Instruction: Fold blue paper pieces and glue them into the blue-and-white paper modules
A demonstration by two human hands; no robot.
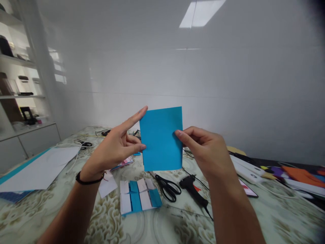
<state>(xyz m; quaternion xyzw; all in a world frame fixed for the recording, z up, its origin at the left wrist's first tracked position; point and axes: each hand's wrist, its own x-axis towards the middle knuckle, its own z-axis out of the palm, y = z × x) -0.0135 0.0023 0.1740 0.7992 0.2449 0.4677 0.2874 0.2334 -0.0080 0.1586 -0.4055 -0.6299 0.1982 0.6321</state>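
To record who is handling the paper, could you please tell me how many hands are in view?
2: the left hand at the blue paper's left edge, and the right hand pinching its right edge. No others show.

Wall (127, 71): pale, glossy, behind the grip
Light patch (201, 13): bright, high above the grip
Shelves (22, 97): white, far left of it
Table (177, 227): patterned, below
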